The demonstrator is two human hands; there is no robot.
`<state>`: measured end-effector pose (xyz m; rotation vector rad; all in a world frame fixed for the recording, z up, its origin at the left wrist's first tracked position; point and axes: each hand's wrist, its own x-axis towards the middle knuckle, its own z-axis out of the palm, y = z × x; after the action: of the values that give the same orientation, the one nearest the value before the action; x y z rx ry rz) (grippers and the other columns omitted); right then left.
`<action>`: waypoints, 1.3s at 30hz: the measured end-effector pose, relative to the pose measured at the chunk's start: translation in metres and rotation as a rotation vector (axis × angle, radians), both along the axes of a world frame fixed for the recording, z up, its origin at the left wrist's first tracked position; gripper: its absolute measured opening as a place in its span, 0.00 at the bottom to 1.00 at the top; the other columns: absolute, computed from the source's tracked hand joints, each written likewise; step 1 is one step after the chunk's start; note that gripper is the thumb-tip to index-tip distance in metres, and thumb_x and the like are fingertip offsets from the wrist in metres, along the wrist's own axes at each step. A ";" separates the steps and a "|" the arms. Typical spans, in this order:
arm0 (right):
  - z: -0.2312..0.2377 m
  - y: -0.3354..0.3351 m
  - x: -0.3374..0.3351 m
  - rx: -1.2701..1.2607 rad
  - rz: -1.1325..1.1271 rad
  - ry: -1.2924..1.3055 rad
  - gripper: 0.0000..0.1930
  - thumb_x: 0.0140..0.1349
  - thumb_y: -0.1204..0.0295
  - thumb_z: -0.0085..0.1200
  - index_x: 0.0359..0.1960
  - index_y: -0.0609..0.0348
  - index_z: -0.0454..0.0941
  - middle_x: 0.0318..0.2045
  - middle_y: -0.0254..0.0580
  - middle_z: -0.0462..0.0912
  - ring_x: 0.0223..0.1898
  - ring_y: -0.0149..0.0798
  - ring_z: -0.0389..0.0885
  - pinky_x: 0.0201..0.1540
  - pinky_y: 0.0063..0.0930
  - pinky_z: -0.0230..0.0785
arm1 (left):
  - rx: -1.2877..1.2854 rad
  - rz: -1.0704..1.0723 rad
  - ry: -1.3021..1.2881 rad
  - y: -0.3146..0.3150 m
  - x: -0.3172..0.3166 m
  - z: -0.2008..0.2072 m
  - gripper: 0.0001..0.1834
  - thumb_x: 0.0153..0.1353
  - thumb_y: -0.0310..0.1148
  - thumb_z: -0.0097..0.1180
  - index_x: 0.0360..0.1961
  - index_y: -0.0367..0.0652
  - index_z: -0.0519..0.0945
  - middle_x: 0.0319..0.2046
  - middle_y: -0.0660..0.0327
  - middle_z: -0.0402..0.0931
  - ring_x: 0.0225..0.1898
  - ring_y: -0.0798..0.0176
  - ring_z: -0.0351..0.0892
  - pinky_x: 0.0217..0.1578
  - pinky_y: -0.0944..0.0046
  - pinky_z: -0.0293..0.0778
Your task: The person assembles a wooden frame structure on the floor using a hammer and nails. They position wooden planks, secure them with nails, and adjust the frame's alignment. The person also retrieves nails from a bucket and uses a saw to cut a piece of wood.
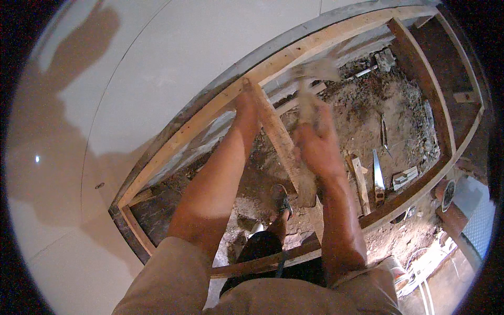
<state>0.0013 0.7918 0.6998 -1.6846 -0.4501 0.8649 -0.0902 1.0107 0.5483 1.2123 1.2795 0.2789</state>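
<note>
My right hand (319, 144) is wrapped round the handle of a hammer, whose head (320, 69) is smeared by motion above the fist. The handle's thick lower end (307, 193) sticks out below the hand, in front of a wooden crosspiece (277, 131). My left hand (248, 102) grips the far end of that crosspiece where it meets the long top rail (299, 48) of a wooden frame. Most of the left fingers are hidden; one fingertip shows at the joint.
The frame's near rail (407, 197) crosses by my body; another crosspiece (428, 73) stands right. On the dirt ground lie a handsaw (378, 176), wood offcuts (360, 181) and a thin dark tool (385, 134). My shoe (282, 199) is inside the frame, beside a pale wall (157, 68).
</note>
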 end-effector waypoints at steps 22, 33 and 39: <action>0.080 -0.178 0.028 -0.263 0.031 0.477 0.19 0.64 0.70 0.61 0.52 0.56 0.68 0.27 0.36 0.75 0.16 0.31 0.71 0.15 0.29 0.66 | -0.498 0.319 -0.501 -0.147 -0.142 0.137 0.12 0.66 0.22 0.50 0.51 0.35 0.73 0.49 0.48 0.77 0.47 0.49 0.82 0.45 0.52 0.82; 0.118 -0.192 -0.026 -0.079 0.600 0.179 0.23 0.58 0.74 0.68 0.51 0.63 0.68 0.32 0.41 0.82 0.25 0.34 0.84 0.22 0.27 0.76 | -0.434 0.432 -0.781 -0.307 -0.087 0.304 0.18 0.67 0.25 0.59 0.54 0.31 0.71 0.58 0.44 0.74 0.64 0.45 0.74 0.66 0.50 0.72; 0.169 -0.216 -0.043 0.048 0.577 0.326 0.22 0.56 0.78 0.65 0.50 0.64 0.69 0.33 0.43 0.82 0.26 0.38 0.85 0.24 0.30 0.78 | -0.126 0.413 -0.439 -0.361 -0.097 0.366 0.16 0.68 0.24 0.57 0.54 0.28 0.72 0.55 0.47 0.77 0.60 0.50 0.79 0.63 0.55 0.75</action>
<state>-0.0421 0.5759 0.8686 -1.3450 -0.7385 1.5072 -0.1873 0.6494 0.9138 0.7176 1.1274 0.7127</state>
